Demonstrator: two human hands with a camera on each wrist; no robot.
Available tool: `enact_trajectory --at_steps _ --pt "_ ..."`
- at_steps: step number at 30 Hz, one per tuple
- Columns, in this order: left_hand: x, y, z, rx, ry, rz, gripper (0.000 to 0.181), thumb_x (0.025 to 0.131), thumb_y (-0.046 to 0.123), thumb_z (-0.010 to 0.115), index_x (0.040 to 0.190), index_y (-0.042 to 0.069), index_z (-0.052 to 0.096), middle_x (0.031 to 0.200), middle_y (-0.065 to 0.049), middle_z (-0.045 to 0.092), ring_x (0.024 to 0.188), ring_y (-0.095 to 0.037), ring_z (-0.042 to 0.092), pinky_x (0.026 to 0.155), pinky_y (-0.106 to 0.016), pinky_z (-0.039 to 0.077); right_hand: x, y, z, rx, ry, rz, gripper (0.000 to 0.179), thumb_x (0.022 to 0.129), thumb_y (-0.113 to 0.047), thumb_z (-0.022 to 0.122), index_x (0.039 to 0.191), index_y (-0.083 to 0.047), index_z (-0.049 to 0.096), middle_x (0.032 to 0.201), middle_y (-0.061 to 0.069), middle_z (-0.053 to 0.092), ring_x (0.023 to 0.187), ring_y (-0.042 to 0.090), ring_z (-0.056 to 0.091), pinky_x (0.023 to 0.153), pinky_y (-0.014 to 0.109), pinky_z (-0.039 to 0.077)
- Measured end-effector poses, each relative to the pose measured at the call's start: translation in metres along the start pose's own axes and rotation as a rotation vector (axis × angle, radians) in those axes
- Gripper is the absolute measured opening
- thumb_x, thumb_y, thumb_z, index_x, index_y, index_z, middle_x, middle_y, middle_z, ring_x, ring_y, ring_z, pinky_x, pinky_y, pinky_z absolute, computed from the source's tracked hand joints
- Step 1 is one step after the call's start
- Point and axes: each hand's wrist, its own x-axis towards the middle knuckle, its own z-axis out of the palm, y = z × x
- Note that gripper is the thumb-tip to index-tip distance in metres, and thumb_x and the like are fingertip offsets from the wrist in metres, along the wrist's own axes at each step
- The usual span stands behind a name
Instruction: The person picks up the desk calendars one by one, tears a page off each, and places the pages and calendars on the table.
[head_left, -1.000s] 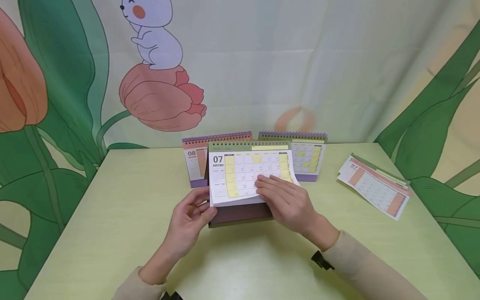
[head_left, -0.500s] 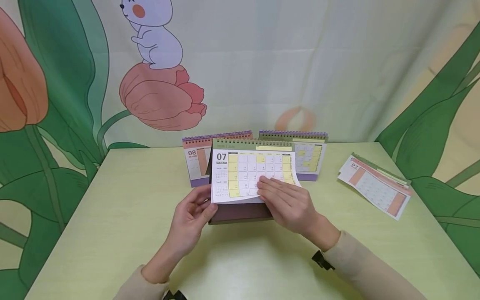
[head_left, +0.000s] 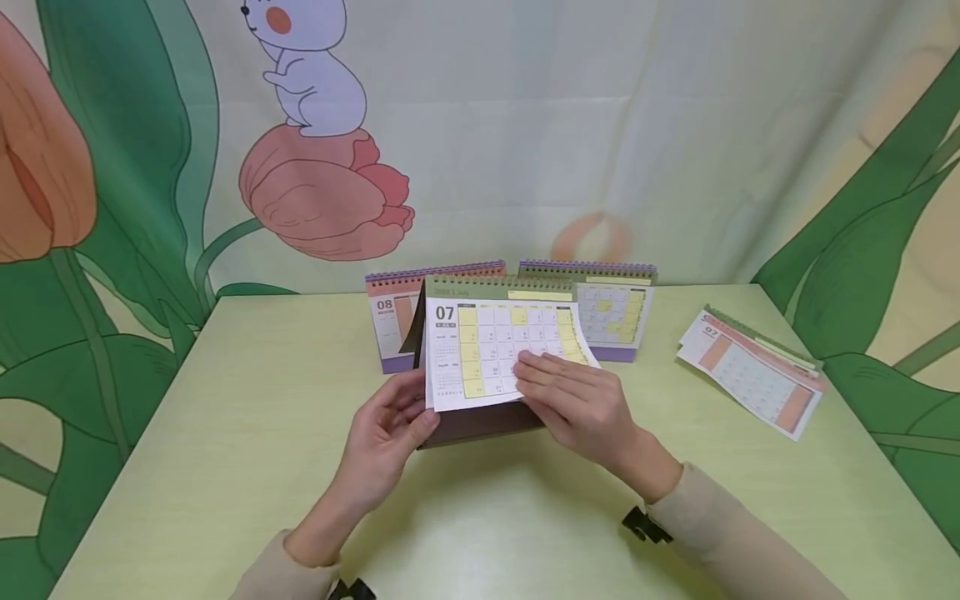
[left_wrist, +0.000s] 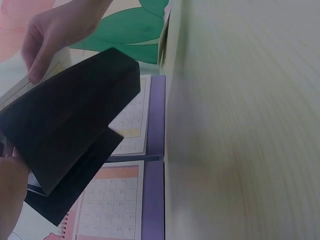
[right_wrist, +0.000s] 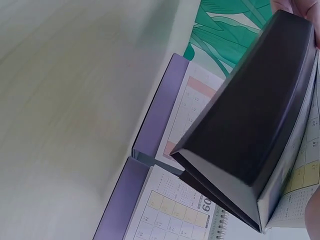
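A desk calendar (head_left: 483, 342) with a green header and the number 07 is tilted above the table. My left hand (head_left: 382, 437) grips its lower left corner, thumb in front and fingers behind. My right hand (head_left: 581, 408) holds the lower right of the pages, its long fingers lying over the front sheet; the thumb is hidden in the head view. The dark folded stand (left_wrist: 75, 110) fills much of the left wrist view, with a second flap below it. In the right wrist view the pages (right_wrist: 302, 165) bow away from the dark base (right_wrist: 250, 100).
Behind stand a pink-headed calendar (head_left: 385, 321) marked 08 and a green-headed calendar (head_left: 615, 312), both on purple bases. Loose calendar sheets (head_left: 750, 371) lie at the right of the pale table (head_left: 262, 467). A printed curtain (head_left: 487, 150) hangs along the back.
The front pages shift slightly right and then swing, and more of the dark side of the stand shows at the left. Both hands keep nearly the same place.
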Motion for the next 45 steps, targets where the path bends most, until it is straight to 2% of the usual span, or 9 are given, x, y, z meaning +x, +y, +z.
enact_trajectory --at_steps 9,13,21,25,28,32,37,41,45 --pt "0.003 -0.003 0.004 0.046 0.066 0.015 0.035 0.102 -0.007 0.055 0.137 -0.011 0.052 0.13 -0.026 0.061 0.112 -0.019 0.064 0.096 -0.028 0.052 -0.002 -0.002 0.001 -0.016 -0.008 -0.026 0.017 0.1 -0.007 0.066 0.101 0.002 0.08 0.108 0.016 0.075 0.097 0.029 0.074 0.085 0.043 0.059" --pt "0.005 -0.003 0.009 0.054 0.108 -0.012 0.035 0.102 -0.011 0.052 0.137 -0.009 0.052 0.13 -0.022 0.062 0.115 -0.02 0.063 0.098 -0.028 0.051 -0.002 -0.003 0.004 -0.032 -0.011 -0.02 0.017 0.1 -0.008 0.066 0.103 0.002 0.08 0.11 0.016 0.075 0.1 0.029 0.074 0.087 0.043 0.058" --pt "0.005 -0.006 0.014 0.02 0.14 -0.107 0.034 0.104 -0.01 0.045 0.137 -0.005 0.049 0.135 -0.017 0.061 0.122 -0.024 0.06 0.1 -0.027 0.049 -0.008 -0.008 0.012 0.038 -0.046 0.119 0.019 0.101 -0.013 0.067 0.101 0.002 0.079 0.113 0.015 0.075 0.105 0.031 0.072 0.093 0.045 0.056" --pt "0.004 -0.009 0.015 0.0 0.145 -0.132 0.033 0.104 -0.01 0.043 0.136 -0.005 0.048 0.135 -0.017 0.061 0.121 -0.024 0.059 0.102 -0.027 0.048 -0.011 -0.01 0.015 0.118 -0.024 0.191 0.018 0.099 -0.013 0.07 0.097 0.003 0.079 0.111 0.015 0.075 0.105 0.032 0.072 0.093 0.046 0.055" --pt "0.004 -0.011 0.017 0.004 0.16 -0.128 0.031 0.104 -0.01 0.044 0.134 -0.007 0.049 0.134 -0.019 0.062 0.119 -0.023 0.06 0.101 -0.026 0.048 -0.013 -0.01 0.018 0.154 -0.012 0.242 0.017 0.1 -0.012 0.068 0.098 0.003 0.077 0.11 0.015 0.075 0.106 0.032 0.071 0.094 0.047 0.055" --pt "0.004 -0.013 0.021 -0.001 0.18 -0.114 0.03 0.103 -0.012 0.045 0.132 -0.01 0.048 0.133 -0.024 0.061 0.118 -0.021 0.06 0.1 -0.024 0.047 -0.015 -0.014 0.022 0.098 -0.003 0.305 0.014 0.099 -0.009 0.062 0.101 0.001 0.072 0.11 0.013 0.075 0.108 0.03 0.071 0.094 0.045 0.055" --pt "0.004 -0.016 0.028 0.018 0.171 -0.108 0.031 0.102 -0.012 0.045 0.133 -0.011 0.046 0.133 -0.025 0.06 0.12 -0.025 0.059 0.1 -0.023 0.047 -0.015 -0.018 0.028 -0.027 0.021 0.362 0.022 0.094 -0.01 0.057 0.104 0.001 0.073 0.113 0.013 0.074 0.112 0.03 0.07 0.09 0.042 0.057" --pt "0.003 -0.017 0.03 0.04 0.155 -0.101 0.031 0.102 -0.013 0.045 0.133 -0.011 0.046 0.133 -0.025 0.06 0.122 -0.032 0.058 0.099 -0.024 0.047 -0.014 -0.022 0.03 -0.084 0.017 0.362 0.026 0.1 -0.015 0.058 0.111 -0.001 0.077 0.115 0.012 0.074 0.113 0.031 0.069 0.091 0.044 0.056" --pt "0.003 -0.016 0.03 0.062 0.161 -0.112 0.033 0.101 -0.012 0.045 0.134 -0.008 0.047 0.134 -0.023 0.061 0.122 -0.033 0.059 0.097 -0.023 0.049 -0.012 -0.026 0.032 -0.072 0.023 0.372 0.026 0.106 -0.015 0.056 0.117 -0.001 0.075 0.118 0.011 0.074 0.113 0.03 0.069 0.093 0.048 0.055"
